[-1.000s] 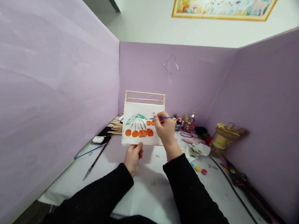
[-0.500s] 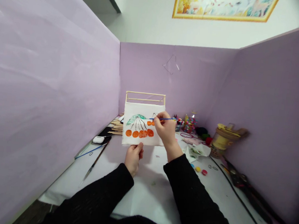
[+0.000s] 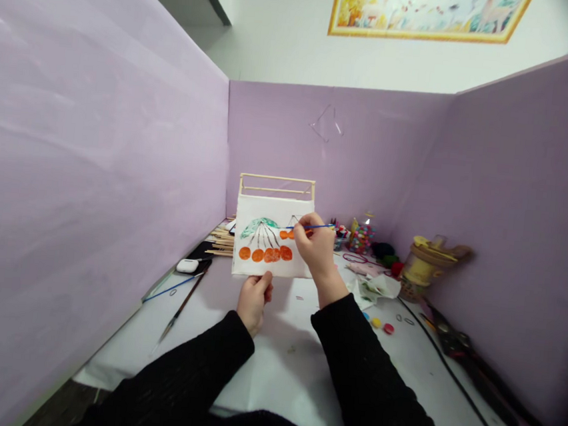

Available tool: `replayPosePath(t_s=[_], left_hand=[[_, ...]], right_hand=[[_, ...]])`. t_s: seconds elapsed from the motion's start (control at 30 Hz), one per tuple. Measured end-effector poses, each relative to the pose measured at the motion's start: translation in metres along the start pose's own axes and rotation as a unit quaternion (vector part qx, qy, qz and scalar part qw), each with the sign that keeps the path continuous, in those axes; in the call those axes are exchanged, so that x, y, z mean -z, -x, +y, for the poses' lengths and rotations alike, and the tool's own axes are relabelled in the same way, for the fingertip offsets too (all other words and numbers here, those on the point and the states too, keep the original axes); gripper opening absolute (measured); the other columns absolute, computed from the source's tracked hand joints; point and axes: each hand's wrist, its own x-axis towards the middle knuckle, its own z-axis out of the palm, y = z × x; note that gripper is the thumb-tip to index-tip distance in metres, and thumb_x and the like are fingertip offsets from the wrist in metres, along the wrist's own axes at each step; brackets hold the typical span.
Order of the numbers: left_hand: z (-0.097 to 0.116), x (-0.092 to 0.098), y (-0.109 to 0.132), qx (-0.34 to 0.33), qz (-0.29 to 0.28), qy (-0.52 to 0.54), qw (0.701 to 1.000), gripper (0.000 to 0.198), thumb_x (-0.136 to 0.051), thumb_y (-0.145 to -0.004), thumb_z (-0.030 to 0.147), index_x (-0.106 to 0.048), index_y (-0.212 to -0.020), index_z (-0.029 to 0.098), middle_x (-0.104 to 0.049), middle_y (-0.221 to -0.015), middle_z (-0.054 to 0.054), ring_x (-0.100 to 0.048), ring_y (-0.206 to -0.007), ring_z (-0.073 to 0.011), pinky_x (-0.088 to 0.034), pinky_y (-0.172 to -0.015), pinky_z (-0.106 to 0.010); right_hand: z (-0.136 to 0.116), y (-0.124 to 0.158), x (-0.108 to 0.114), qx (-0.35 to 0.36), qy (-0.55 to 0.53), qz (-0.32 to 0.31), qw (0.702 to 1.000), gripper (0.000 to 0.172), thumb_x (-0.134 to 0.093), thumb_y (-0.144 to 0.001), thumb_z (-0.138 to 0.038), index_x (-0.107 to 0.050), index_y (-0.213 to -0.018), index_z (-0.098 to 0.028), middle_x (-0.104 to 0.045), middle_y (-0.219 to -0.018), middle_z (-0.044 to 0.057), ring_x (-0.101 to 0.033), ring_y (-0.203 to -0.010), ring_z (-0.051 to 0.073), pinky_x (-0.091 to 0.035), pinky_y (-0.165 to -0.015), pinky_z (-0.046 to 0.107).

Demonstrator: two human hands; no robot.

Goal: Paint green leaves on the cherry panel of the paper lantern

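Observation:
A white painted panel (image 3: pixel 249 208) stands upright before me, with a pale stick frame (image 3: pixel 277 178) rising above its top edge. Orange round shapes, dark thin lines and a green leaf shape are painted on it. My left hand (image 3: pixel 253 300) is closed on the panel's lower edge, thumb in front and fingers partly hidden behind. A thin blue paintbrush (image 3: pixel 321 227) is pinched in my right hand (image 3: pixel 315 246), its tip pointing left at the panel near the green leaf. Whether the tip touches the surface I cannot tell. My right hand covers the panel's right part.
On the left lie a brown paintbrush (image 3: pixel 182 307), a blue stick (image 3: pixel 173 287), a white case (image 3: pixel 187 266) and several wooden sticks (image 3: pixel 221 242). To the right are crumpled tissue (image 3: pixel 374 287), small coloured caps (image 3: pixel 376 322), a jar of beads (image 3: pixel 362 237), a yellow container (image 3: pixel 422 263) and pliers (image 3: pixel 462 347).
My right hand and the brush have shifted very slightly at the panel. My left hand and the panel hold nearly still.

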Motion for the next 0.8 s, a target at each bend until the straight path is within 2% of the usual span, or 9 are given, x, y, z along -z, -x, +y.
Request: replayPosePath(t_s=[0.27,0.5,0.8], left_hand=[[0.0007,-0.0002,0.0009,0.001,0.000,-0.002,1.000,0.042,-0.078,-0.059,0.048,-0.050,-0.065,0.016,-0.049,-0.053,0.006,-0.040,-0.046,-0.0047,-0.029,-0.046,-0.020],[0.0015,-0.0007,0.0012,0.002,0.000,0.004,1.000,0.042,-0.078,-0.058,0.048,-0.050,-0.064,0.016,-0.048,-0.052,0.006,-0.039,-0.045,-0.0047,-0.028,-0.045,-0.020],[0.0028,-0.0016,0.0023,0.007,0.002,0.009,1.000,0.044,-0.080,-0.056,0.048,-0.050,-0.064,0.016,-0.048,-0.052,0.006,-0.039,-0.044,-0.0043,-0.028,-0.045,-0.020]], right_hand=[[0.0030,-0.0017,0.0042,-0.002,-0.024,0.024,0.999,0.010,-0.051,-0.076,-0.024,-0.053,-0.068,-0.020,-0.051,-0.056,-0.004,-0.046,-0.051,0.009,-0.035,-0.053,0.021],[0.0014,0.0012,-0.0018,0.004,-0.032,0.002,0.999,0.011,-0.053,-0.078,-0.028,-0.055,-0.071,-0.020,-0.058,-0.063,-0.002,-0.052,-0.055,0.011,-0.039,-0.057,0.022],[0.0023,0.0017,-0.0040,0.009,-0.018,-0.012,1.000,0.011,-0.052,-0.077,-0.027,-0.056,-0.071,-0.020,-0.059,-0.063,-0.002,-0.050,-0.054,0.010,-0.039,-0.058,0.022]])
